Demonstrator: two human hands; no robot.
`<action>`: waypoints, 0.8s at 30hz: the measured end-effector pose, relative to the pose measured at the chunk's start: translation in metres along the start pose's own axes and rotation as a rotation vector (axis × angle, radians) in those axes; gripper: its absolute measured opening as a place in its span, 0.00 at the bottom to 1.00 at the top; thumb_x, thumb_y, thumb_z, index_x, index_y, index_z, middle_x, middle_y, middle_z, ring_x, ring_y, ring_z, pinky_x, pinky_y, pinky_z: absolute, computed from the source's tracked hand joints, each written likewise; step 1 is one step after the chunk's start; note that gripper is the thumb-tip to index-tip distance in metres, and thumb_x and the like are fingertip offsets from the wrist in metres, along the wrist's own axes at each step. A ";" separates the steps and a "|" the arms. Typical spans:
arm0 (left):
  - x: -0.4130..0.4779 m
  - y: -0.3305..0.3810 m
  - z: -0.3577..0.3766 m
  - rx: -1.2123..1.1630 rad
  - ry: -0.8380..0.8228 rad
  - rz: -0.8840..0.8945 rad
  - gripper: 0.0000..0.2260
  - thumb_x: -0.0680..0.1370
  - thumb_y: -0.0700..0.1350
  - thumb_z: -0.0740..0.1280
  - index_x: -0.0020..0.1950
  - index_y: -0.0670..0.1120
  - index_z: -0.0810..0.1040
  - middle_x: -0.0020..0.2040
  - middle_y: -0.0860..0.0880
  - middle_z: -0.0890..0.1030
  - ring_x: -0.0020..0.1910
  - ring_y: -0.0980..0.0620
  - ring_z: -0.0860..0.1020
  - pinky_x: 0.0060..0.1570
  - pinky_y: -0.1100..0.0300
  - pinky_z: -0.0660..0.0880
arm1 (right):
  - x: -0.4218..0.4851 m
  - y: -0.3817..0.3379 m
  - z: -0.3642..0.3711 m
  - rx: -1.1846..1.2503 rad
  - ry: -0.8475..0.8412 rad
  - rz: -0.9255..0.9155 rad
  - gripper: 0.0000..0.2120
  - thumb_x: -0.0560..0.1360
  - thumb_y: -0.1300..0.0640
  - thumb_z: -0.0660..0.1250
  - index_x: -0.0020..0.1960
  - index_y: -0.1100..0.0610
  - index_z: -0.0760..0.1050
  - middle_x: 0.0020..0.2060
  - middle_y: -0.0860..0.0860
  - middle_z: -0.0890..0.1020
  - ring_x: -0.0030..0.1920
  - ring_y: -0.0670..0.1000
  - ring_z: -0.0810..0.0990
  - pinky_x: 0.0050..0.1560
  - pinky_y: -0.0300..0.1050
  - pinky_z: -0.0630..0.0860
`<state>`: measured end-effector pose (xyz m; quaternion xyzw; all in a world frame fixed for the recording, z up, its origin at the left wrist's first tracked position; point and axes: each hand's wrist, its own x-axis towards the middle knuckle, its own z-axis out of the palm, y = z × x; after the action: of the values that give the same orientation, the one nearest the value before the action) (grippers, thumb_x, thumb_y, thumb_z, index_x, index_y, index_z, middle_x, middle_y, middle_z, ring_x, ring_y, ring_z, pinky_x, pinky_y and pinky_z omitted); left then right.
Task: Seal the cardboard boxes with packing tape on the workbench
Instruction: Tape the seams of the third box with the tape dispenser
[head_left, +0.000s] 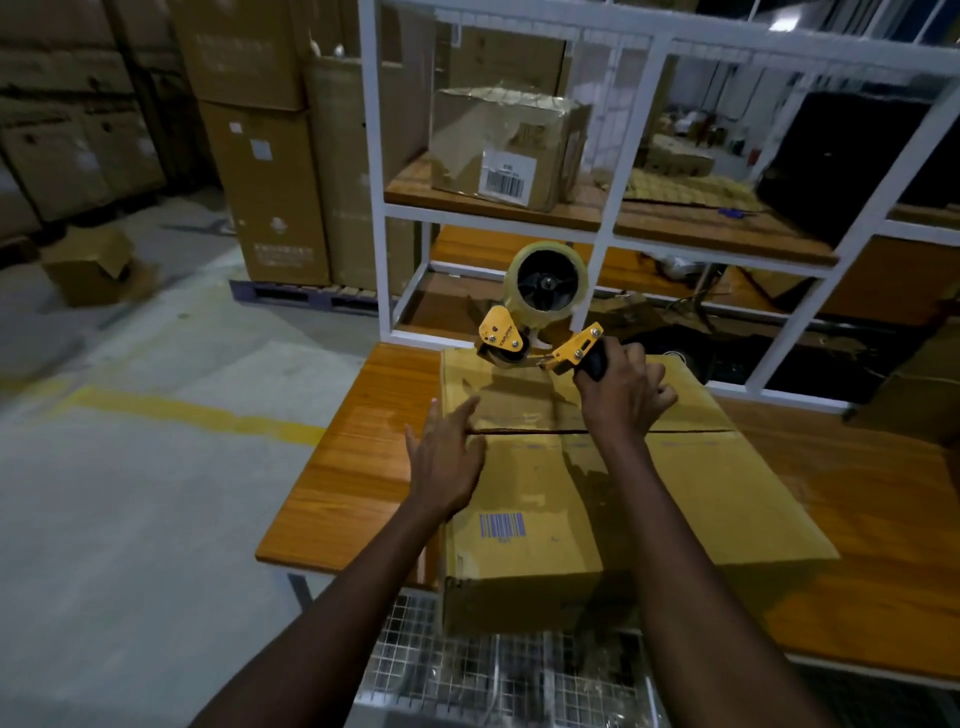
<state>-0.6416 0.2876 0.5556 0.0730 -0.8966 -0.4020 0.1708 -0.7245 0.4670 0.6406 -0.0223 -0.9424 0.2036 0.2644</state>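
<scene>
A large cardboard box (675, 499) lies flat on the wooden workbench (343, 467), its two top flaps meeting at a seam across the middle. My right hand (621, 395) grips the black handle of a yellow tape dispenser (540, 317) with a clear tape roll, its roller end at the box's far left edge. My left hand (447, 452) rests with straight fingers on the box top beside the seam, near the left edge. A purple barcode is printed on the near flap.
A white metal shelf frame (631, 156) stands behind the bench, with a taped box (506, 148) on its wooden shelf. Tall stacked cartons (270, 156) on a pallet fill the back left. Wire mesh (498, 670) lies below the bench's near edge. Concrete floor is on the left.
</scene>
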 end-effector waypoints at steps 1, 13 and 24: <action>0.002 0.007 -0.005 -0.250 0.102 -0.052 0.19 0.78 0.53 0.55 0.69 0.65 0.65 0.68 0.52 0.76 0.72 0.45 0.69 0.69 0.33 0.61 | 0.001 -0.003 -0.002 -0.004 0.008 -0.003 0.19 0.74 0.48 0.71 0.63 0.47 0.73 0.57 0.52 0.75 0.56 0.59 0.70 0.54 0.56 0.62; 0.029 0.072 -0.037 -0.878 0.310 -0.135 0.13 0.80 0.48 0.57 0.55 0.64 0.76 0.60 0.51 0.80 0.60 0.50 0.76 0.53 0.55 0.74 | 0.011 -0.025 -0.003 0.033 0.057 0.043 0.19 0.74 0.47 0.72 0.63 0.47 0.74 0.58 0.52 0.75 0.58 0.60 0.70 0.54 0.56 0.61; 0.039 0.053 -0.031 -0.856 0.032 -0.255 0.12 0.83 0.44 0.59 0.51 0.46 0.82 0.36 0.49 0.74 0.31 0.53 0.72 0.29 0.61 0.65 | 0.009 -0.034 -0.007 0.062 0.090 0.050 0.20 0.73 0.47 0.72 0.64 0.46 0.73 0.59 0.52 0.75 0.59 0.59 0.70 0.55 0.55 0.61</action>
<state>-0.6664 0.2910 0.6244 0.1118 -0.6304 -0.7537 0.1484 -0.7263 0.4391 0.6635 -0.0470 -0.9218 0.2383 0.3021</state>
